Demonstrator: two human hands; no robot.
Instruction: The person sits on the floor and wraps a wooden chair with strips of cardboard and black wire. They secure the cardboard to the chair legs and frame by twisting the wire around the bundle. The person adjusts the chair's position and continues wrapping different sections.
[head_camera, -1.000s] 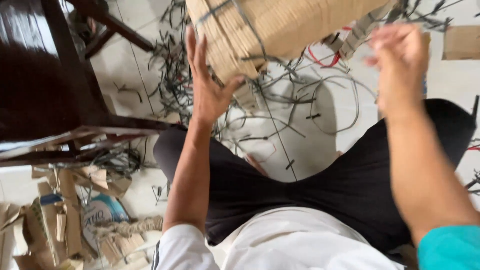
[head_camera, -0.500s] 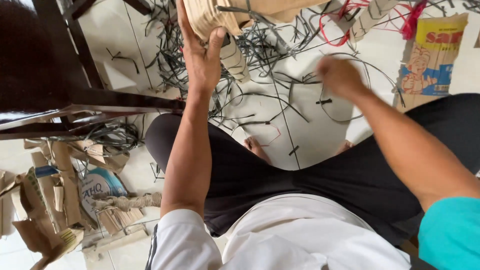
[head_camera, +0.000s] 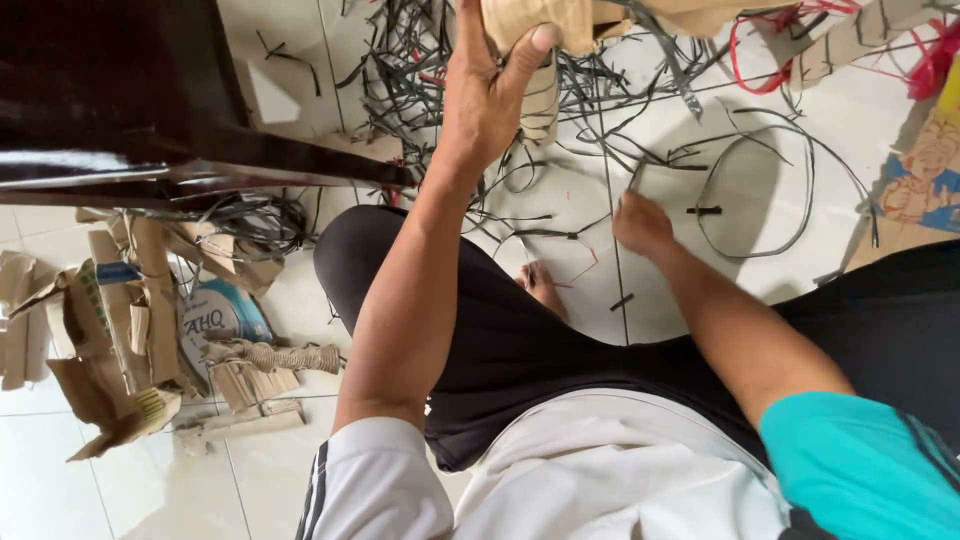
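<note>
I sit on a white tiled floor with my legs in black trousers spread apart. My left hand (head_camera: 488, 85) is raised and grips the lower edge of a bundle of brown cardboard (head_camera: 560, 18) at the top of the view. My right hand (head_camera: 640, 222) is down at the floor between my legs, fingers closed at the end of a black plastic strap (head_camera: 760, 190) that loops over the tiles. Whether it holds the strap is hard to tell. Many more black straps (head_camera: 420, 70) lie tangled beyond.
A dark wooden chair (head_camera: 110, 90) stands at the left. Torn cardboard pieces (head_camera: 110, 330) and a coil of twine (head_camera: 290, 356) lie under it. Red straps (head_camera: 800, 20) and a printed cardboard sheet (head_camera: 925, 175) lie at the right.
My right hand has dropped from the cardboard bundle down to the floor among the straps. My left hand has kept its hold on the bundle, which now sits higher in view.
</note>
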